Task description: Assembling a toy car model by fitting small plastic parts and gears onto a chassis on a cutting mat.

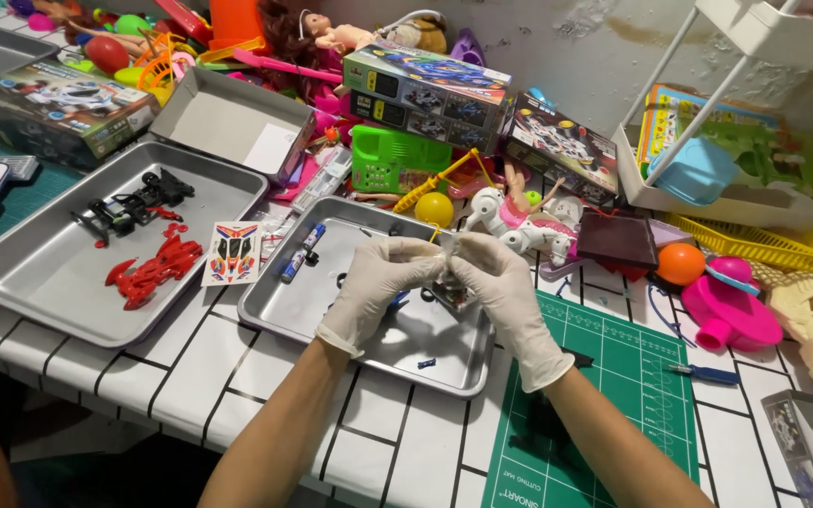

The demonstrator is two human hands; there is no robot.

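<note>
Holding a tiny dark toy part (448, 282) with both of my gloved hands, I have it right over the middle tray (284, 315). My left hand (383, 282) comes in from about 8 o'clock and my right hand (501, 292) comes in from about 4 o'clock. They meet in the middle, and the part sits between them.

My left fingers (421, 256) are pinched together on one side of the part. My right fingers (463, 254) are pinched on the other side. Both hands touch it, so neither one is nearer. The part is so small and so hidden by my gloves that I cannot tell which way its long side runs.

Below my hands, at 6 o'clock, a little blue bit (426, 362) lies in the tray. At 9 o'clock in the same tray lies a blue and white pen-like thing (301, 251). Just past the tray edge at 9 o'clock is a sticker sheet (234, 252).

Further out at 9 o'clock is a bigger tray (21, 282) with a black toy car frame (129, 209) and a red car shell (154, 270). At 12 o'clock is a yellow ball (434, 209). At 3 o'clock a green cutting mat (642, 376) lies under my right arm, with a small blue screwdriver (708, 374) beside it.
</note>
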